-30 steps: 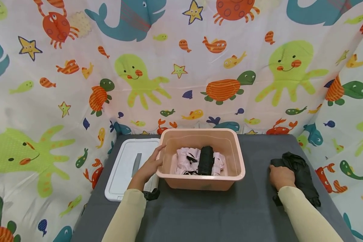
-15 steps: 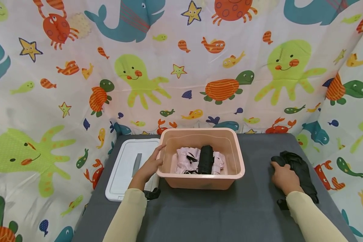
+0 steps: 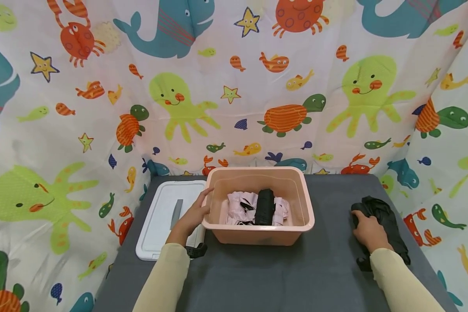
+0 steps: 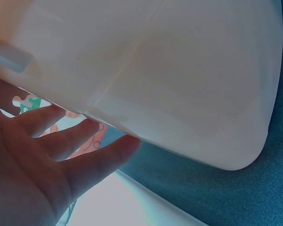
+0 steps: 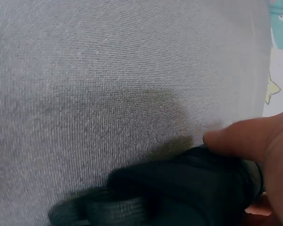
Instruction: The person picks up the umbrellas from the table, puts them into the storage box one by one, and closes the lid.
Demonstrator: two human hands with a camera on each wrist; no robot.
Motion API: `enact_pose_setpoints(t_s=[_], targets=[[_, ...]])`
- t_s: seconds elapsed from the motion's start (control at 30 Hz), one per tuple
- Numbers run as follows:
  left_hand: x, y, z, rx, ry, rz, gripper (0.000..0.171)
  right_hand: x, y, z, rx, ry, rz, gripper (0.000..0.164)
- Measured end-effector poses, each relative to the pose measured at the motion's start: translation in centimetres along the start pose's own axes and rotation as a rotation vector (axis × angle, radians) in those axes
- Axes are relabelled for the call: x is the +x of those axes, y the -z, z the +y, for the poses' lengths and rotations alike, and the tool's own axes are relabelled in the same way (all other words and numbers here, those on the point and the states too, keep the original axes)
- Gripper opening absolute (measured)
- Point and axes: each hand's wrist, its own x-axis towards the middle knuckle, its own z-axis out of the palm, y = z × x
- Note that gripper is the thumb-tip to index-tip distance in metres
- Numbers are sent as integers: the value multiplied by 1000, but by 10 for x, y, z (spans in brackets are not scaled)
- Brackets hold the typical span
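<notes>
Black bundle [image 3: 388, 219], right grip [image 3: 370, 232] pinching, left grip [image 3: 192, 217] touching bin [image 3: 253, 237]

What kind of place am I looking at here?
Probably an indoor tabletop workspace, though which room or building I can't tell. The signs: a dark grey table, sea-animal fabric hanging behind it and along both sides, and a peach bin holding pink and black bundles.

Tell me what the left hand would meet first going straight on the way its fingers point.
The left hand would meet the peach plastic bin first, at its left side; the fingertips seem to touch it, though exact contact is hard to judge.
</notes>
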Motion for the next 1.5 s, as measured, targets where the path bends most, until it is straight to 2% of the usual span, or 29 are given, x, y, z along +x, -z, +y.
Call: enact_pose_setpoints(t_s=[0.27,0.5,0.7,0.83,1.03,1.2,1.5], targets=[[-1,0,-5,11,-19,10,68,-5,-9,3,19,58,58,61],[-1,0,-3,4,-41,7,69,-12,-11,-12,107,78,72,67],[-2,-1,-4,17,-25,6,70,-20,-9,-25,168,67,52,69],[-2,0,-4,8,-19,2,70,-23,-2,-37,204,72,50,71],[-1,2,-2,22,-55,-11,67,-26,13,-53,242,109,61,73],[-3,3,1,36,-41,-17,65,-28,25,-66,279,136,58,74],[-17,4,25,22,-1,-81,69,-36,47,-88,333,164,83,76]])
